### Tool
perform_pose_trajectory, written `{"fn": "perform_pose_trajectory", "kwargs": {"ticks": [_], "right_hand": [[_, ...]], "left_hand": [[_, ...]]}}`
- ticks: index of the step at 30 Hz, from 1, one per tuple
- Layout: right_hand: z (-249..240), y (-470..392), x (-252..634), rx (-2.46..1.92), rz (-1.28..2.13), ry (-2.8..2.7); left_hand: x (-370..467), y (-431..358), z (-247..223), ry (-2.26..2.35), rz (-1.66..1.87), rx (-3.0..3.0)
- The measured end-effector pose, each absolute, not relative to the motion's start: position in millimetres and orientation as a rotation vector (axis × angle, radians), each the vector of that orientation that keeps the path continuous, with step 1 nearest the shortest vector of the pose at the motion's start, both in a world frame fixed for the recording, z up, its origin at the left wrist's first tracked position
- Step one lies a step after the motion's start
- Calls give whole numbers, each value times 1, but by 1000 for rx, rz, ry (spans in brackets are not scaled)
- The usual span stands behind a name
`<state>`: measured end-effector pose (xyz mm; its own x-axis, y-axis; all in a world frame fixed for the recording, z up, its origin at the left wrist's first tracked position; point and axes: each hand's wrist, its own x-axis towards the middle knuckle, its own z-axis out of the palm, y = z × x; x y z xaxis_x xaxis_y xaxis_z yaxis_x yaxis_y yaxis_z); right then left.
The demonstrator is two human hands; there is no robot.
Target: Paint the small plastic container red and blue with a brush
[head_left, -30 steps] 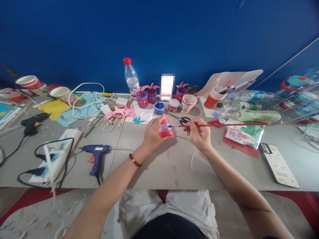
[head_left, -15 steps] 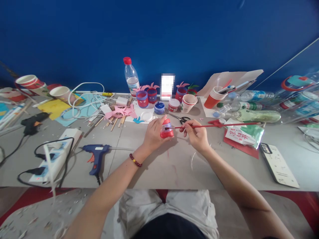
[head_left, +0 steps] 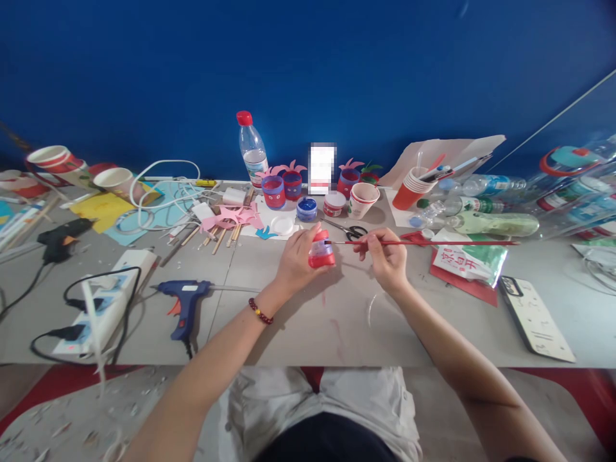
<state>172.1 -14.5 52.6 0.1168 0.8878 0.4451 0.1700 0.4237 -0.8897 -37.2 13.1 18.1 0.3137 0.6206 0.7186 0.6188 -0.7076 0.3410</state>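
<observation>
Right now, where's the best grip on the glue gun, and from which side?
Probably the handle, from the near edge of the table: the glue gun lies on its side, handle pointing that way, nozzle to the left. Keep off the orange trigger and the cord at the handle's base. The left hand is nearer but holds a painted container.

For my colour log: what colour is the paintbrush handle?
The paintbrush handle is red, clearest in the head view.
</observation>
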Motion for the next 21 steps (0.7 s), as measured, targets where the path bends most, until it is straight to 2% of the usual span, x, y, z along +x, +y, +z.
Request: {"fn": "perform_pose_trajectory", "kwargs": {"ticks": [6,21], "right_hand": [[55,-18,163,-1020,811,-1429],[51,-5,179,-1118,654,-1314]], "left_hand": [[-35,13,17,1106,1429,2571],[-39,11,21,1180,1361,2514]]}}
